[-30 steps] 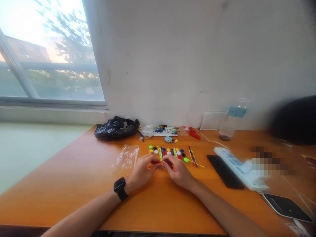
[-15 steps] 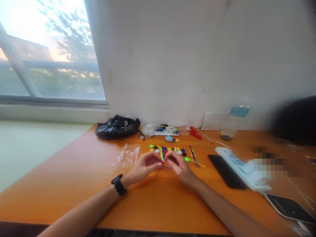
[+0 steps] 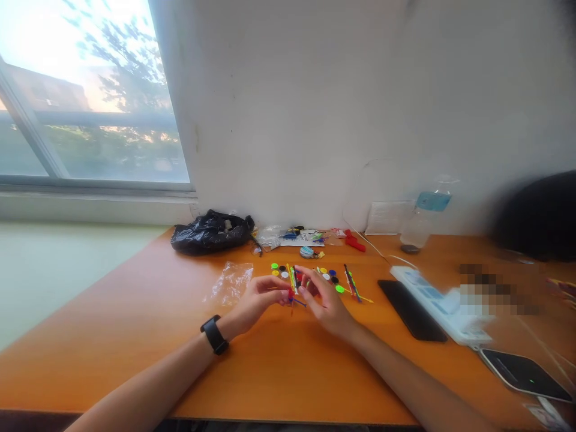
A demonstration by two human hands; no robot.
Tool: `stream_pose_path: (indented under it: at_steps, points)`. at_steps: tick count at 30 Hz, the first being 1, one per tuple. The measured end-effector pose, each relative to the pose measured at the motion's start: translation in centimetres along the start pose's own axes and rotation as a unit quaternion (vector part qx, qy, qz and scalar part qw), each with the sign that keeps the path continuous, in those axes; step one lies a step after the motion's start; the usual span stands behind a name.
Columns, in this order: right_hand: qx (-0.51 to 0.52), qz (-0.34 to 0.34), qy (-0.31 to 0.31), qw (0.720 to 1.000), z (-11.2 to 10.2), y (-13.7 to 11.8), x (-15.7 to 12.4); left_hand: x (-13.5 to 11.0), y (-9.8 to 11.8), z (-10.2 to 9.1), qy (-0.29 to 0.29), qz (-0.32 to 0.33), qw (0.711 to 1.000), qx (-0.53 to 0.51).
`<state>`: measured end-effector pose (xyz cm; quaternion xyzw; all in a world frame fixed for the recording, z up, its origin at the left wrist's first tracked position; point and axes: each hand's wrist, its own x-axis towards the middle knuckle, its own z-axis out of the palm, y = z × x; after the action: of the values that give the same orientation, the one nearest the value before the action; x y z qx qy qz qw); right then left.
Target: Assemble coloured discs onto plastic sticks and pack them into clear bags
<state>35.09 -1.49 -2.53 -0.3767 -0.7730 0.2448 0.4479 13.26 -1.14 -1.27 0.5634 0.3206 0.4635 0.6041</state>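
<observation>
Between the thumb and fingers of my left hand (image 3: 261,300) is a small red plastic piece (image 3: 291,294). A thin blue stick (image 3: 299,303) sticks out beside it toward the right; whether the two are joined I cannot tell. My right hand (image 3: 327,305) hovers just to the right, its thumb and index finger apart, with nothing visible between them. Behind the hands lie small coloured discs, among them a green disc (image 3: 339,289) and a white disc (image 3: 285,275). Coloured plastic sticks (image 3: 352,282) lie right of my right hand, and more are partly hidden behind my fingers.
A clear plastic bag (image 3: 231,283) lies left of the discs, with a black plastic bag (image 3: 211,233) behind it. Along the wall are a tape measure-like round item (image 3: 306,252) and a red object (image 3: 355,241). At right are a black phone-like slab (image 3: 410,312), a power strip (image 3: 432,300) and a bottle (image 3: 416,231).
My hands have moved apart: the right fingers have opened and drawn away from the left fingertips. The red piece now shows in my left hand. The view has shifted slightly.
</observation>
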Motion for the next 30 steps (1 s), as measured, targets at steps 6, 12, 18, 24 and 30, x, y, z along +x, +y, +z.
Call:
stream_pose_path:
  at_steps: [6,12,18,24,30]
  points:
    - [0.007,0.0,0.001,1.0,-0.21,-0.31,-0.38,0.04,-0.24,-0.11,0.031,0.021,0.999,0.024]
    - [0.094,0.069,-0.06,0.991,-0.66,-0.19,-0.21,0.01,0.12,-0.06,0.046,0.024,0.998,0.034]
    - [0.15,0.08,-0.042,0.985,-0.63,0.45,0.12,0.04,-0.06,-0.04,0.05,0.025,0.998,0.042]
    - [0.059,0.072,-0.031,0.995,-0.32,0.23,0.2,0.3,-0.52,-0.15,0.055,0.031,0.997,0.038]
    - [0.018,0.06,-0.031,0.998,0.01,0.48,0.2,0.36,-0.6,-0.2,0.061,0.033,0.995,0.074]
